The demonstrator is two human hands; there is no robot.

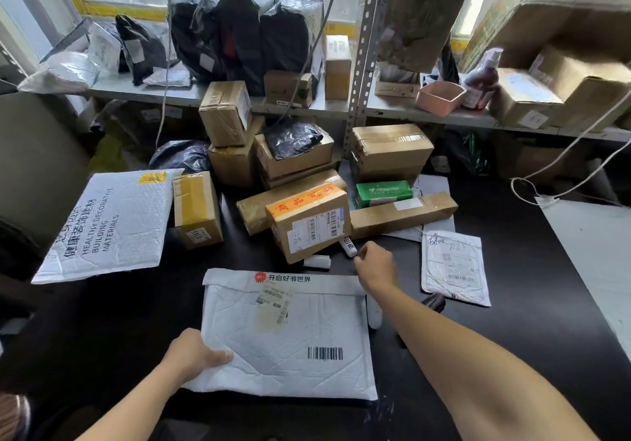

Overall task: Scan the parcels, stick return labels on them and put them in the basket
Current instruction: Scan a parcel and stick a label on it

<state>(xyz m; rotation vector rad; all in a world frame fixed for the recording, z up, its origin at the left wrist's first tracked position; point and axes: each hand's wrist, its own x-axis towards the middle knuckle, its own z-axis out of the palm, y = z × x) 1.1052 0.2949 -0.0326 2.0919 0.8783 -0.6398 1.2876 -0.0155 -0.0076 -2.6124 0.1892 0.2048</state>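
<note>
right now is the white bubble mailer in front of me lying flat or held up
Lying flat. The white bubble mailer rests barcode-up on the dark table; the left hand only grips its left edge.

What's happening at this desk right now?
A person is sorting parcels at a dark desk. The left hand holds the near left edge of a white padded envelope lying flat, barcode up. The right hand reaches past its far corner toward a small white tube beside a cardboard box with an orange label. More boxes and bags are piled behind. No basket for finished parcels can be picked out.
</note>
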